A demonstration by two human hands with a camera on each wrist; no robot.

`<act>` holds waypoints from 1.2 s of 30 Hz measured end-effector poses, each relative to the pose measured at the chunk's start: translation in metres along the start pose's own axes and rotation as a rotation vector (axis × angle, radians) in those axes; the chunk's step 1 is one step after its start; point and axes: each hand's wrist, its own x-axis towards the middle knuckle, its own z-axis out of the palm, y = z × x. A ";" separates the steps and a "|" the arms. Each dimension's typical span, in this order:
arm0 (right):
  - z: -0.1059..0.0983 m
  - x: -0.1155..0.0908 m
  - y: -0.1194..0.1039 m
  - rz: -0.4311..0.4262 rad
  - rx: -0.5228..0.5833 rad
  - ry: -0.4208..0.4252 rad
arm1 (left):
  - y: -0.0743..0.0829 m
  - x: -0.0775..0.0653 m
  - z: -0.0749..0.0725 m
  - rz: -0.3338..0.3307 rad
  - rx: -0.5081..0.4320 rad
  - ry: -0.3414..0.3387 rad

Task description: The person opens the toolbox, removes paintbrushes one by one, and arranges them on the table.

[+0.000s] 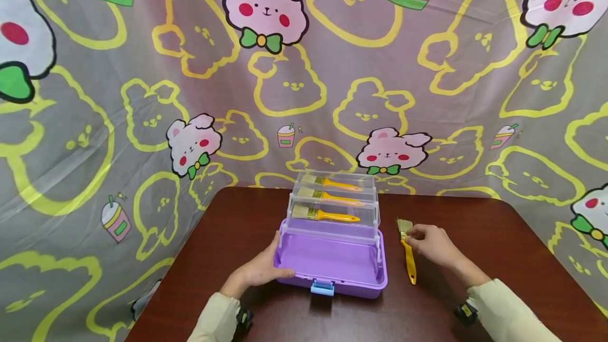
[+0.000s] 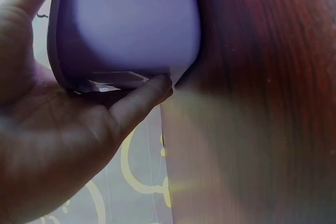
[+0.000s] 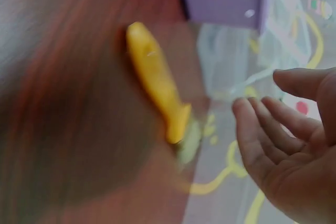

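A purple storage box stands on the table with clear tiered trays raised at its back. My left hand grips its left side, the thumb along the front corner. The left wrist view shows fingers against the box wall. Right of the box lies a paintbrush with a yellow handle, bristles pointing away. Over its bristle end hovers my right hand, fingers loosely bent. In the right wrist view a gap shows between these fingers and the brush, which is blurred.
Three similar paintbrushes lie in the tiers, the lowest brush nearest me. A light blue latch hangs on the box front. Behind the dark wood table hangs a patterned curtain.
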 end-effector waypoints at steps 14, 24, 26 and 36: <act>0.019 0.022 -0.061 -0.250 -0.078 0.167 | 0.001 0.000 0.001 0.035 -0.005 -0.001; 0.046 0.050 -0.076 -0.285 -0.041 0.074 | -0.001 -0.001 0.000 0.038 -0.023 -0.008; 0.051 0.054 -0.079 -0.302 -0.054 0.076 | -0.001 -0.002 0.000 0.027 -0.006 -0.001; 0.066 0.064 -0.086 -0.334 -0.124 0.055 | 0.001 -0.004 0.000 0.025 -0.008 0.000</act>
